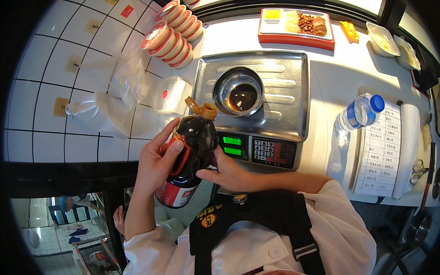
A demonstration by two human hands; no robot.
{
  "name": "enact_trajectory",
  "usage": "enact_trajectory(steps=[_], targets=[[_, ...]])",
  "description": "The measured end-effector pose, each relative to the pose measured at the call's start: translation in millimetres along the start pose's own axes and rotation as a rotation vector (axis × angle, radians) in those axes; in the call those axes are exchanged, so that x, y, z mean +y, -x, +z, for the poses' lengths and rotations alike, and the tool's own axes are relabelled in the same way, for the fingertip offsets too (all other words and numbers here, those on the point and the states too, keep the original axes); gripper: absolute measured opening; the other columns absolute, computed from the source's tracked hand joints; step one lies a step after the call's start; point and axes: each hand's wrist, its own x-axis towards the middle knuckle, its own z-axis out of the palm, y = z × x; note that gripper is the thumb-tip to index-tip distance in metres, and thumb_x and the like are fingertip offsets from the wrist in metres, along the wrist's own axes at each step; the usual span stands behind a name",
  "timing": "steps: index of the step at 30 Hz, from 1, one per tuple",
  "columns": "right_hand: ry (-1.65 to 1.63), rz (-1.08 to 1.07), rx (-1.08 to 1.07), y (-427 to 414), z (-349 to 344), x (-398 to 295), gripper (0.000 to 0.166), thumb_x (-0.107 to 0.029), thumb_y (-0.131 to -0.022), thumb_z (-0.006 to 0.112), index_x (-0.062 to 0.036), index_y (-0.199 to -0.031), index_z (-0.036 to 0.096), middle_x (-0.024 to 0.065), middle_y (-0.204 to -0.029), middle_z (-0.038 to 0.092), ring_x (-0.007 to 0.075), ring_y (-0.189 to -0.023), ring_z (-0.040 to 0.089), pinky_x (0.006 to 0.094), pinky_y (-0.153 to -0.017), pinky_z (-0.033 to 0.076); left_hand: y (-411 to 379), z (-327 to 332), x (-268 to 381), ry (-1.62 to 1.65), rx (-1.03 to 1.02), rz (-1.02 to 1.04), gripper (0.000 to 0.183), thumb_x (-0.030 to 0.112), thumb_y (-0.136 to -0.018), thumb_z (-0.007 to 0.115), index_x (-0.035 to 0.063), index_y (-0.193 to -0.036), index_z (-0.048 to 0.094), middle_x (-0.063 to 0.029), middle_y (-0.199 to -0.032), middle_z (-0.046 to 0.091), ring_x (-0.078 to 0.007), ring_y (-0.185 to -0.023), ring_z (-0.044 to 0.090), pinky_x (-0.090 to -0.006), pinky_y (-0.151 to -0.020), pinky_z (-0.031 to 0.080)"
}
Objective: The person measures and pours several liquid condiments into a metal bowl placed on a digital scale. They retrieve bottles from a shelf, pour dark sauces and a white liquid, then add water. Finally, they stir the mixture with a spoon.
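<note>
My left hand [157, 158] grips the handle side of a large dark sauce bottle [196, 129], which bears a red label low on its body. Its yellow flip cap [207, 111] stands open. Against the bottle's other side rests my right hand [226, 171], thumb in front and fingers partly hidden. The bottle leans, its mouth near the left edge of a steel bowl [221, 87]. Dark liquid [243, 96] lies in the bowl; no stream shows from the bottle. Beneath the bowl is the steel platform of a digital scale [292, 122], with its green display lit.
Lidded tubs [171, 44] are stacked at the back left, near a clear plastic container [169, 93] and a plastic bag [123, 82]. Behind the scale sits a food tray [292, 24]. On the right are a water bottle [361, 112], written sheets [378, 153] and scissors [418, 171].
</note>
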Motion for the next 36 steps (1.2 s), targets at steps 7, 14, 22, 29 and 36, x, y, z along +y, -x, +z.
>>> enact_trajectory(steps=[7,14,22,29,36], targets=[[-0.015,-0.055,0.012,0.2,-2.0,0.5,0.073,-0.012,-0.086,0.064,0.0007,-0.137,0.014,0.017,-0.132,0.038,0.0227,-0.123,0.041,0.0364,-0.099,0.042,-3.9,3.2,0.9,0.001,-0.003,-0.015,0.05,0.015,-0.093,0.056,0.0062,-0.139,0.039,-0.0031,-0.09,0.065,-0.0038,-0.077,0.055,-0.0183,-0.069,0.046],[-0.006,-0.084,0.025,-0.9,-5.2,3.0,0.07,-0.014,-0.086,0.064,0.0046,-0.134,0.017,0.0185,-0.13,0.04,0.0224,-0.122,0.042,0.0346,-0.101,0.039,-8.6,5.8,3.1,-0.026,0.001,-0.023,0.049,0.015,-0.093,0.056,0.006,-0.138,0.039,-0.0029,-0.091,0.064,-0.0037,-0.078,0.055,-0.0183,-0.07,0.046],[0.019,-0.073,0.037,-1.4,-8.7,-4.1,0.069,-0.015,-0.087,0.064,0.0049,-0.134,0.018,0.0184,-0.128,0.042,0.0219,-0.122,0.042,0.0346,-0.102,0.037,-16.9,11.5,-0.1,-0.07,0.025,-0.002,0.052,0.022,-0.093,0.056,0.0066,-0.139,0.038,0.0063,-0.069,0.052,0.0013,-0.054,0.036,-0.0158,-0.048,0.026],[-0.034,-0.089,0.032,-3.1,-10.7,-1.0,0.069,-0.013,-0.087,0.064,0.004,-0.135,0.018,0.0179,-0.129,0.043,0.0218,-0.121,0.043,0.0346,-0.102,0.038,-19.3,9.9,5.3,-0.054,-0.006,-0.043,0.049,0.016,-0.093,0.056,0.0059,-0.138,0.039,-0.0035,-0.092,0.064,-0.004,-0.078,0.056,-0.0186,-0.07,0.046],[-0.073,-0.036,0.026,-2.8,-11.3,-1.1,0.069,-0.013,-0.087,0.063,0.0024,-0.136,0.017,0.0177,-0.13,0.042,0.0228,-0.123,0.043,0.0362,-0.101,0.04,-20.7,9.8,4.6,-0.071,0.007,-0.035,0.049,0.016,-0.093,0.056,0.0058,-0.138,0.04,-0.0031,-0.089,0.064,-0.0034,-0.077,0.055,-0.0181,-0.068,0.046]])
